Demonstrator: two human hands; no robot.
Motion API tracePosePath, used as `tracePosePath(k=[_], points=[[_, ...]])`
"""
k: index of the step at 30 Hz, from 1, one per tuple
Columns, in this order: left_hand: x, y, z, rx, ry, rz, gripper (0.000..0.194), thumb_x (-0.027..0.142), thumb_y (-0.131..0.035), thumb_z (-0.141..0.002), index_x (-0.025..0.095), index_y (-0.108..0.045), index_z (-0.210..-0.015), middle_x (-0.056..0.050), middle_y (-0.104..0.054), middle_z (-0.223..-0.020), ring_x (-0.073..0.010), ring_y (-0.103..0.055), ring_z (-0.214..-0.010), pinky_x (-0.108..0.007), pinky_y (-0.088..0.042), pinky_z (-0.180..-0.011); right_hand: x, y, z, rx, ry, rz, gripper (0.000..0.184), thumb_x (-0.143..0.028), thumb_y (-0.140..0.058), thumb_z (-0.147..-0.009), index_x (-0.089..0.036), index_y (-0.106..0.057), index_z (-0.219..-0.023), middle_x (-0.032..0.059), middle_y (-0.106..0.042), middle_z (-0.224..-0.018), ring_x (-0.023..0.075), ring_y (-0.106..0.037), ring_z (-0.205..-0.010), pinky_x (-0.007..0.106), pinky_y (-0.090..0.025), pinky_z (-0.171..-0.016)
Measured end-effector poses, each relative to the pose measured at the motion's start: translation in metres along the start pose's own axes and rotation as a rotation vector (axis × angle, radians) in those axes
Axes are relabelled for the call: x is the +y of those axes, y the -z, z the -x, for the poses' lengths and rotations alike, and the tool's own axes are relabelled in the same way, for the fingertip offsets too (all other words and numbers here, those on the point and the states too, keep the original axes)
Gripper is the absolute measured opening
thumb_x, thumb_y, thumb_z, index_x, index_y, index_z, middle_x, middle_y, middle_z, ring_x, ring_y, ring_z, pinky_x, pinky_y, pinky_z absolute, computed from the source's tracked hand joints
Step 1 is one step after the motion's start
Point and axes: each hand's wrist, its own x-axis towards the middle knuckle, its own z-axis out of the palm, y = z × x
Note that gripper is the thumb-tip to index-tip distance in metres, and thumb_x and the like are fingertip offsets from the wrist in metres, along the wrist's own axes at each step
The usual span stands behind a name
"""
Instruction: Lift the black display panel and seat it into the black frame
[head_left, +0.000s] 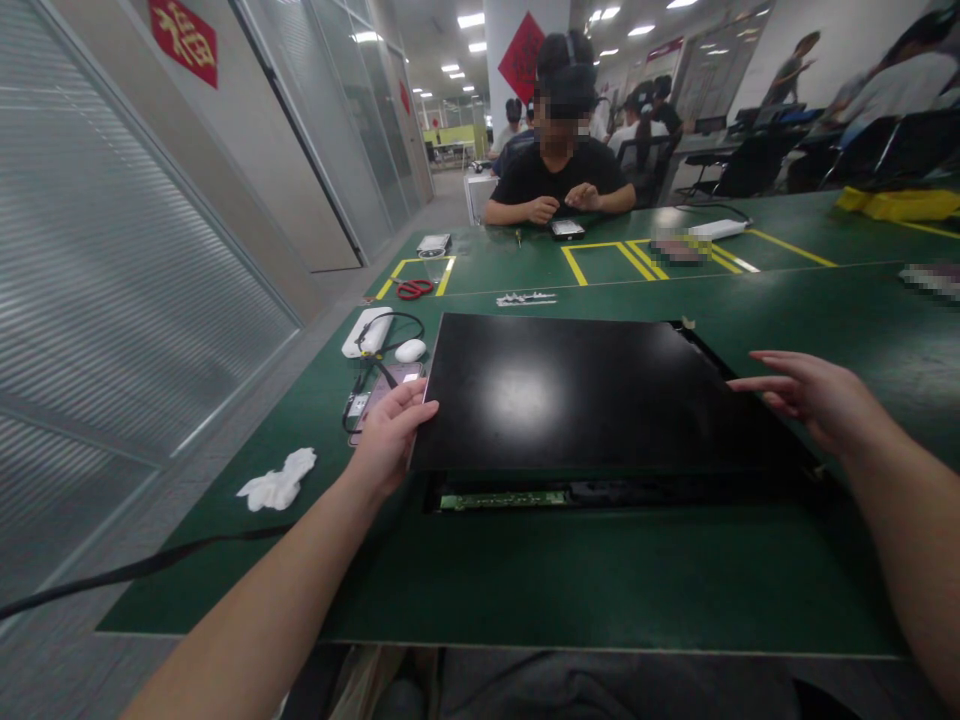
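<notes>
A glossy black screen panel lies in front of me, its left side raised above the table. My left hand pinches its left edge, thumb on top and fingers partly hidden. Under the panel, a dark frame shows along the near side, with a green circuit board strip in it. My right hand is at the right edge with fingers stretched out. One fingertip is at or very near the panel's edge; whether it touches I cannot tell.
Left of the panel are a phone, a white power bank with cables, a white oval case and crumpled tissue. Red-handled scissors and thin white strips lie beyond. Across the green table sits another person.
</notes>
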Motion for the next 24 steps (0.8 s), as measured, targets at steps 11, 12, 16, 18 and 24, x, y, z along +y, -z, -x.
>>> tracePosePath(k=[11,12,16,18,24], points=[[0.004,0.001,-0.002,0.038,-0.016,-0.030,0.046,0.027,-0.084,-0.055,0.014,-0.073,-0.099,-0.005,-0.077,-0.084,-0.0250,-0.071,-0.077,-0.028,-0.050,-0.062,-0.007,-0.005,0.009,-0.045,0.014,-0.013,0.028,-0.018,-0.060,-0.072,-0.018,-0.066,-0.099,0.0146,-0.073,-0.072,0.0083,-0.038,-0.043,0.018,-0.027,-0.038],[0.004,0.001,-0.001,0.030,-0.015,-0.027,0.046,0.026,-0.084,-0.056,0.015,-0.073,-0.099,-0.005,-0.077,-0.085,-0.0248,-0.071,-0.077,-0.028,-0.050,-0.062,-0.007,-0.005,0.009,-0.045,0.009,-0.016,0.027,-0.016,-0.059,-0.072,-0.017,-0.065,-0.098,0.0145,-0.073,-0.072,0.0078,-0.036,-0.042,0.018,-0.026,-0.037],[0.001,-0.001,0.000,0.018,-0.024,-0.013,0.048,0.026,-0.085,-0.058,0.014,-0.073,-0.103,-0.006,-0.077,-0.086,-0.0255,-0.071,-0.080,-0.028,-0.051,-0.062,-0.007,-0.003,0.009,-0.034,0.012,-0.010,0.024,-0.016,-0.058,-0.075,-0.017,-0.064,-0.098,0.0142,-0.073,-0.071,0.0058,-0.031,-0.038,0.018,-0.021,-0.035],[-0.001,-0.001,0.000,0.010,-0.025,-0.021,0.049,0.028,-0.085,-0.058,0.014,-0.073,-0.104,-0.007,-0.077,-0.088,-0.0276,-0.071,-0.085,-0.029,-0.052,-0.065,-0.006,-0.002,0.008,-0.020,0.027,0.004,0.022,-0.017,-0.058,-0.076,-0.017,-0.064,-0.097,0.0142,-0.072,-0.071,0.0055,-0.031,-0.038,0.018,-0.020,-0.035],[-0.008,0.000,-0.001,-0.027,-0.009,-0.044,0.057,0.029,-0.089,-0.057,0.013,-0.073,-0.109,-0.009,-0.077,-0.094,-0.0291,-0.070,-0.097,-0.031,-0.055,-0.076,-0.005,0.000,0.005,0.048,0.045,0.068,0.020,-0.015,-0.057,-0.074,-0.015,-0.064,-0.093,0.0150,-0.070,-0.068,0.0052,-0.033,-0.037,0.018,-0.021,-0.035]])
